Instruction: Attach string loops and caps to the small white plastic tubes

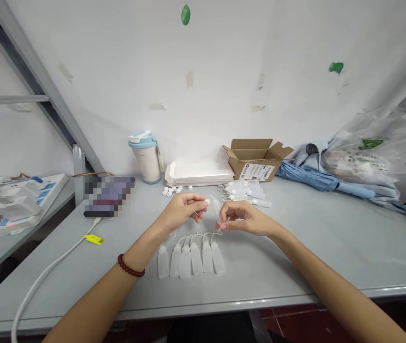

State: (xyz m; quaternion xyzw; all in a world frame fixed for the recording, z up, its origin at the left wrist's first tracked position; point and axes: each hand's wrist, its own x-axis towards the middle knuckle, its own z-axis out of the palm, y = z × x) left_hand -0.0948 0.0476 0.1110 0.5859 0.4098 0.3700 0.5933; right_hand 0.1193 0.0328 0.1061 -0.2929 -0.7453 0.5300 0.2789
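My left hand (185, 208) pinches a small white cap (208, 202) between thumb and forefinger. Close beside it, my right hand (242, 218) grips a small translucent squeeze bottle (217, 210), tilted, with its narrow tip up towards the cap; a small gap seems to lie between them. Below both hands, several similar squeeze bottles (196, 259) lie in a row, most with a thin curved tube at the top. Behind my right hand is a pile of more bottles (242, 189) with thin tips. Loose white caps (170, 190) lie in a small heap beyond my left hand.
At the back stand a blue-lidded cup (146, 159), a stack of white trays (199, 173) and an open cardboard box (255, 162). A folded blue umbrella (310, 178) and plastic bags (370, 147) lie right. A phone (110, 197) with a white cable (56, 264) lies left.
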